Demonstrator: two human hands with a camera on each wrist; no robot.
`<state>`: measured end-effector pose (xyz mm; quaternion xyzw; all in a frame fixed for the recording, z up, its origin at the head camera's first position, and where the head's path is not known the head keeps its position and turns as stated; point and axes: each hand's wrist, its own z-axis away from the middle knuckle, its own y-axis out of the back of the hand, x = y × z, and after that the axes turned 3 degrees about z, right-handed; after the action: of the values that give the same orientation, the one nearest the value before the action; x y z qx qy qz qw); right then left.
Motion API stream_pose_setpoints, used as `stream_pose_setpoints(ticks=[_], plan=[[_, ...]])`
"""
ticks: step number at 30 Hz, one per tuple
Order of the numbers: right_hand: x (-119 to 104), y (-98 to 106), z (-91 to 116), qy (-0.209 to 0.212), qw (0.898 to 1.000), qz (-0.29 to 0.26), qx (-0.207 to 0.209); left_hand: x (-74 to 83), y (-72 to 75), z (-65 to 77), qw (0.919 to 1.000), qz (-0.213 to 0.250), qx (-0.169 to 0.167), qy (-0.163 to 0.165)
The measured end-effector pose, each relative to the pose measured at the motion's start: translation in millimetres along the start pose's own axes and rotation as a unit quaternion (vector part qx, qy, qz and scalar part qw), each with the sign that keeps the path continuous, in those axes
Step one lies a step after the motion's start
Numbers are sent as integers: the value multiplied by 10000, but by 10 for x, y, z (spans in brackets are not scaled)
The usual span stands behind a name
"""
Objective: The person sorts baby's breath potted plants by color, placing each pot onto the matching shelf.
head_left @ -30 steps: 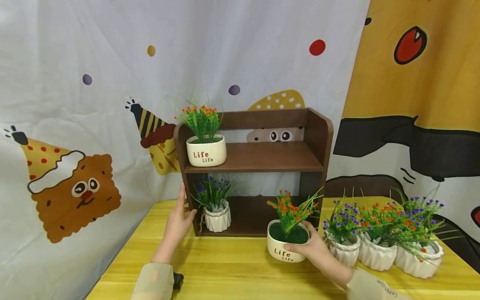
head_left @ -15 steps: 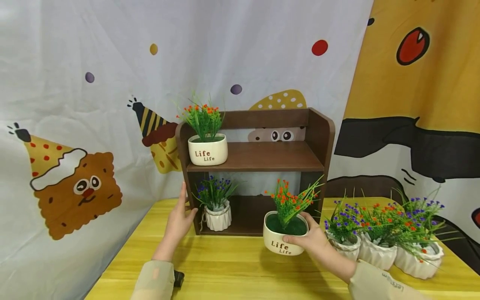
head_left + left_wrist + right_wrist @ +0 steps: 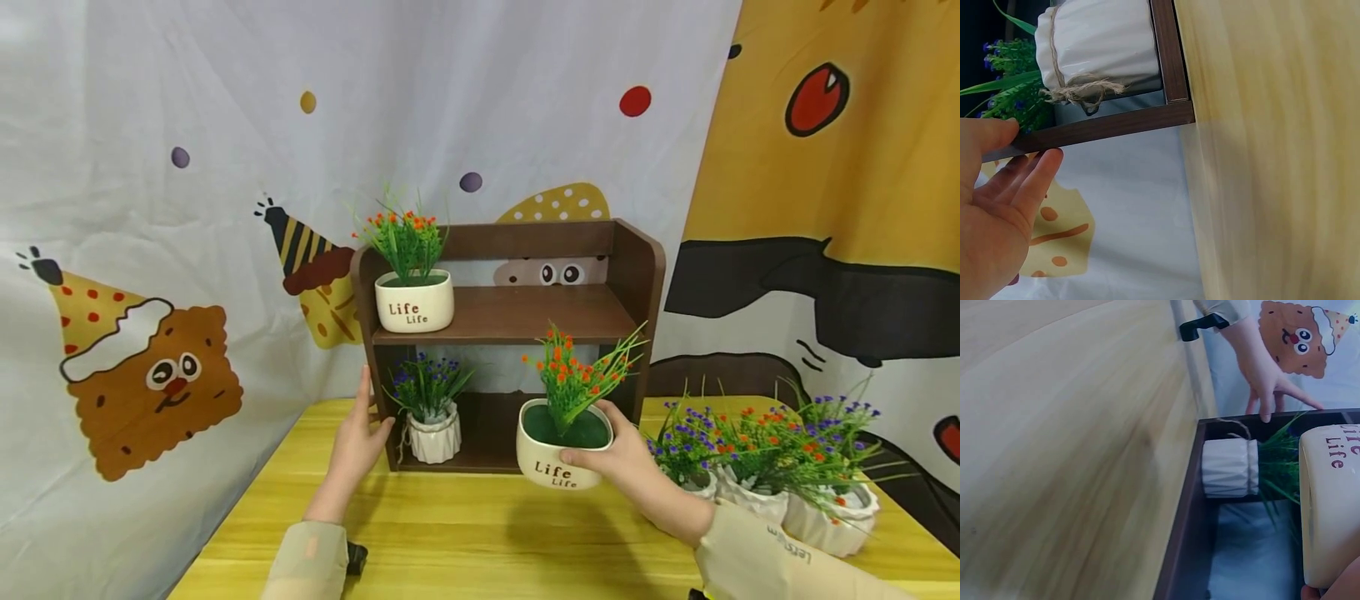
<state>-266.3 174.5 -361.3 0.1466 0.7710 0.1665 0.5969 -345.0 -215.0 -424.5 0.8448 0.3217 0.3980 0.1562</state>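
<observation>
Grey-white cloth backdrop [image 3: 112, 208] at far left, softly creased, printed with a brown scallop-edged biscuit [image 3: 157, 400]. Next, beige sleeve [image 3: 307, 558], then left hand [image 3: 358, 446], fingers mostly straight and spread from the thumb, resting against the outer face of a side panel, thumb at its front edge. Panel part of a dark-brown, wood-grained, two-tier shelf unit [image 3: 536, 308] with rounded upper corners, standing on a yellow table [image 3: 450, 533] of streaky wood grain. On the upper tier, at the left end, a smooth cream pot with rounded sides and red "Life" lettering [image 3: 415, 304], filled with green grass and orange flowers. Directly below, on the lower tier, a white fluted pot tied with rough twine [image 3: 435, 435], filled with purple flowers. Farther right, above the table before the lower tier, a second cream "Life" pot [image 3: 542, 457], slightly tilted, filled with a green base and orange flowers; gripped by right hand [image 3: 626, 462], thumb on the front wall, remaining fingers mostly hidden behind. At far right, partly behind the forearm, three white ridged pots [image 3: 843, 525] side by side, filled with purple and orange-red flowers.
</observation>
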Motion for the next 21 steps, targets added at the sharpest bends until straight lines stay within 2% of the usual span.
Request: stream_pose_setpoints(ticks=[6,21], plan=[[-128,29,-33,3,9995,-301,-95,4,10,1,10000,9,14,-57],[-525,166,-185,336,9982,-500,8,16,15,2,10000,4,-77,32]])
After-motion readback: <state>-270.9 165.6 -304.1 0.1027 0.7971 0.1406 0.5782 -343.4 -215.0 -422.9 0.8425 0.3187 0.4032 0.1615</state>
